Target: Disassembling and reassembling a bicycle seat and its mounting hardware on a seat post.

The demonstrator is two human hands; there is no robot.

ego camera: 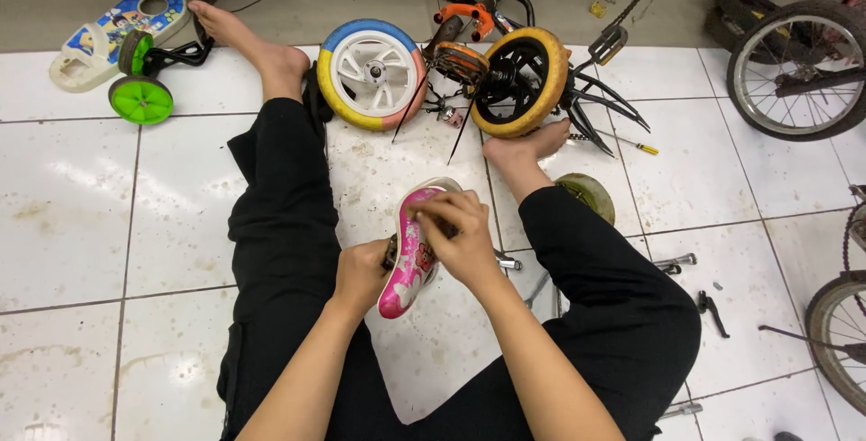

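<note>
Pink kids' bike saddle (410, 261) held over the lap, off the bike. Left hand (361, 277) grips its underside; right hand (462, 238) pinches something at the rail, probably a clamp nut. Two small wheels (372, 71) and the frame (505, 53) lie apart on the tiled floor (108, 206): reassembly mostly undone.

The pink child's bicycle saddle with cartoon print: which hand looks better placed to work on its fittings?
Probably the right hand: its fingers already lie across the pink child's bicycle saddle near its middle, while the left hand grips the saddle's side from below, steadying it.
</note>
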